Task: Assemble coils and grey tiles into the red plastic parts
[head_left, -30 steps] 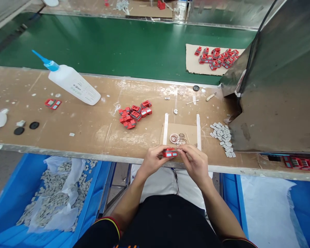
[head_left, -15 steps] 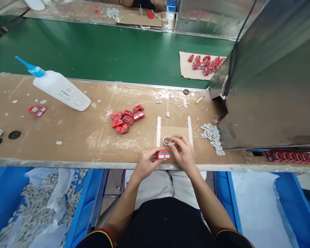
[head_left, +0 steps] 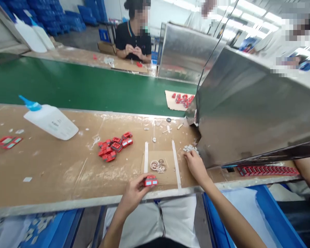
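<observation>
My left hand [head_left: 134, 193] pinches a small red toy vehicle part [head_left: 151, 180] with two pale blue windows, just above the table's near edge. My right hand [head_left: 195, 167] reaches to a pile of small grey plastic pieces [head_left: 189, 148] beside the metal box. Its fingers are drawn together at the pile's near side; what lies between the fingertips is hidden. Between the hands, on a cardboard mat [head_left: 155, 154], sit a small round white ring-like dish [head_left: 154, 165] and a cluster of shiny small parts [head_left: 161, 167].
Several red parts [head_left: 111, 150] lie heaped left of the mat. A glue bottle [head_left: 51, 122] rests farther left. Behind runs a green belt [head_left: 93, 89] carrying more red parts on cardboard [head_left: 170, 103]. A metal box [head_left: 248, 113] blocks the right. A co-worker [head_left: 134, 41] sits opposite.
My right hand has left the white dish and moved right to the grey pieces. My left hand still holds the red part. The view has tilted upward, bringing co-workers into sight.
</observation>
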`<action>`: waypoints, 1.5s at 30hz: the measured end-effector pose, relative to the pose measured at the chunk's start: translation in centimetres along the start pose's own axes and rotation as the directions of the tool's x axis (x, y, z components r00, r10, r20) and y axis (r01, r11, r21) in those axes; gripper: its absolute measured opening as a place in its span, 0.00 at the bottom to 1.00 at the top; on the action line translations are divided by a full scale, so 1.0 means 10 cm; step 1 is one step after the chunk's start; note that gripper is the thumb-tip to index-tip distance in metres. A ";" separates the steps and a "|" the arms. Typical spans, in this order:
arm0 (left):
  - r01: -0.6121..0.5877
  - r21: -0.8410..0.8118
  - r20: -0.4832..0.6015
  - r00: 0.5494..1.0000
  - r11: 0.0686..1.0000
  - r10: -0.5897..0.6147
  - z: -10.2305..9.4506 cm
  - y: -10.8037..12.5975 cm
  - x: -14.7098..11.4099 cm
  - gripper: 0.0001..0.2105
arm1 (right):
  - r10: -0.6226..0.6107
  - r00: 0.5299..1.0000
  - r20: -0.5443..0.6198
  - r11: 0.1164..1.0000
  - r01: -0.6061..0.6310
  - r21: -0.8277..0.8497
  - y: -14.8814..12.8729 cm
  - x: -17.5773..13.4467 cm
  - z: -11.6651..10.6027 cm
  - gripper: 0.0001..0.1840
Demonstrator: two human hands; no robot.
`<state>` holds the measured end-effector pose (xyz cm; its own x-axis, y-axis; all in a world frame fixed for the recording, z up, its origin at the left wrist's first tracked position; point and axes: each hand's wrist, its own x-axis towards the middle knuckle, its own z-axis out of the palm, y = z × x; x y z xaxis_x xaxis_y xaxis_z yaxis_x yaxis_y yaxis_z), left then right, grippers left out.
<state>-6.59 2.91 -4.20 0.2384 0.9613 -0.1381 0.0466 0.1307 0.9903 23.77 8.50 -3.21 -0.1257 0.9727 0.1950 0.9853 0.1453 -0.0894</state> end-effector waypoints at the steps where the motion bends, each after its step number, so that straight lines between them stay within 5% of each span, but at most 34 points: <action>1: 0.000 -0.007 0.000 1.000 1.000 0.000 0.00 -0.01 0.00 0.17 | -0.013 1.000 -0.015 1.000 0.012 -0.015 0.00 0.02 -0.01 0.13; 11: -0.041 -0.061 -0.023 0.999 0.997 0.039 0.02 -0.16 0.02 0.20 | -0.098 0.990 -0.100 0.992 0.090 -0.084 0.04 0.04 0.01 0.15; 21: -0.183 0.109 0.113 0.979 0.977 0.171 -0.07 -0.01 0.00 0.23 | -0.104 0.984 -0.142 0.960 0.136 0.243 -0.14 -0.09 -0.24 0.13; 23: -0.189 0.080 0.141 0.974 0.979 0.177 -0.06 0.00 0.00 0.23 | -0.084 0.992 -0.097 0.898 0.117 0.423 -0.36 -0.23 -0.30 0.11; 26: -0.097 -0.076 0.171 0.979 0.992 0.109 -0.04 0.00 0.00 0.21 | -0.053 0.999 0.004 0.670 0.033 0.741 -0.76 -0.40 -0.38 0.10; 30: -0.023 -0.148 0.181 0.982 0.989 0.050 -0.02 -0.01 -0.01 0.15 | -0.074 0.991 0.112 0.492 -0.061 0.868 -1.15 -0.47 -0.43 0.10; 40: -0.198 -0.037 0.181 0.963 0.980 0.201 -0.04 -0.05 -0.01 0.11 | -0.100 0.987 0.129 0.499 -0.063 0.864 -1.19 -0.38 -0.30 0.11; 45: -0.248 0.059 0.161 0.958 0.967 0.236 -0.04 -0.07 -0.02 0.11 | -0.068 0.995 0.078 0.583 -0.024 0.812 -1.24 -0.44 -0.27 0.11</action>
<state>-7.10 2.70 -4.86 0.3954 0.9131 0.0995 0.0435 -0.1268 0.9910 12.39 1.88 -0.30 -0.2008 0.9717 0.1240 0.4834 0.2084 -0.8502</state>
